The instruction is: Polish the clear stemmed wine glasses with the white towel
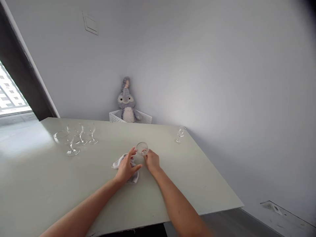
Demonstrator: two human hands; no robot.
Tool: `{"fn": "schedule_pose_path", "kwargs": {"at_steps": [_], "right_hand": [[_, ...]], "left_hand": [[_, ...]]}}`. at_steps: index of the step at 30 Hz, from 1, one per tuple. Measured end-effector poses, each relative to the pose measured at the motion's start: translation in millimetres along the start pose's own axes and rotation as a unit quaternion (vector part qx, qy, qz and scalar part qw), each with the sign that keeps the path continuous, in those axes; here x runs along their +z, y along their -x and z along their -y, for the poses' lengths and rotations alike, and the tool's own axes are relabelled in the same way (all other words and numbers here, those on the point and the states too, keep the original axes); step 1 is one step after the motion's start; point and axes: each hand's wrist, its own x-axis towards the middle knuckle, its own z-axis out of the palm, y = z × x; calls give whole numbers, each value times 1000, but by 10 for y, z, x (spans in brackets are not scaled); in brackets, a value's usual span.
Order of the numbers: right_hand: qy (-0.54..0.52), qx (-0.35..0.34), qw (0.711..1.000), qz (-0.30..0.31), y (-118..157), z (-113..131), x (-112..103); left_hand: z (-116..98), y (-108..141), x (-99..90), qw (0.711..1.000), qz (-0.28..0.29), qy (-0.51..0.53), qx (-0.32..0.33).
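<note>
In the head view, my right hand point(151, 160) is closed around the lower part of a clear stemmed glass point(142, 147), whose round rim faces up toward me. Just left of it, my left hand point(127, 168) has its fingers and thumb spread apart, near the glass's rim. Under and behind that hand lies a crumpled pale grey cloth point(134, 177) on the table, partly hidden by the palm. The stem and foot of the held glass are mostly covered by my right fingers.
Several stemmed glasses point(62, 137) stand together on the left of the pale table point(103, 204). Another stemmed glass point(181, 132) is near the right edge. Beyond the far edge, a grey plush toy point(127, 104) sits in a white perforated basket point(116, 117) against the wall.
</note>
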Motion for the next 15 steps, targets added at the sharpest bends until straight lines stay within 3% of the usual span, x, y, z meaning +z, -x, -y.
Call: {"fn": "schedule_pose_path", "kwargs": {"at_steps": [3,6,15], "right_hand": [[-1,70,997,-16,-142,-203,-43],[7,120,993,-19,-284,-446,-79],[32,251,966,-48,-734,-1132,-224]], "left_hand": [[63,-15,9,997,39,-66,-30],[75,-20,12,995,53,-85,-14],[59,-25,12,994,49,-100,13]]}}
